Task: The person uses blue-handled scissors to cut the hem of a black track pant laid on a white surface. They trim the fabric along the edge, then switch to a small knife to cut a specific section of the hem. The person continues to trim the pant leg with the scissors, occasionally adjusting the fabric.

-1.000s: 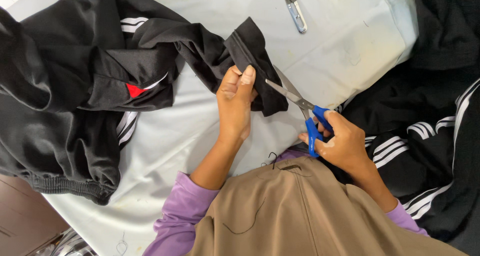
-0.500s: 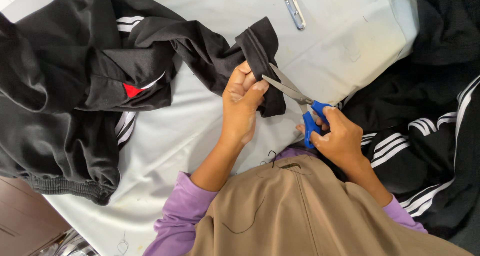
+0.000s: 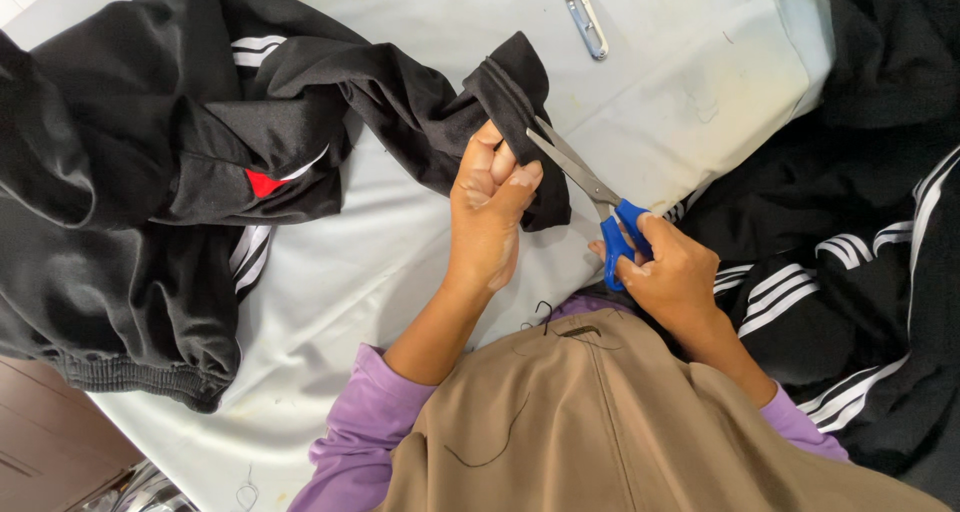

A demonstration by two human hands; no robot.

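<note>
Closer now than a second ago, the blades have slid up against the folded cuff! Black track jacket with white stripes [image 3: 150, 172] sprawls across the white cloth-covered tabletop [image 3: 700, 82]; its cuff [image 3: 515, 102] is pinched in the left hand [image 3: 490, 217]. Right hand [image 3: 675, 272] grips blue-handled steel scissors [image 3: 590, 197], blades parted. Risk: thumb sits beside the blades and could be nicked. Beyond the cuff, small silver thread snips [image 3: 583, 12]. No containers visible.

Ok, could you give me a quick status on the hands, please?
Left hand pinching black cuff. Right hand on blue scissors, blades at cuff. Nothing in the way.
</note>
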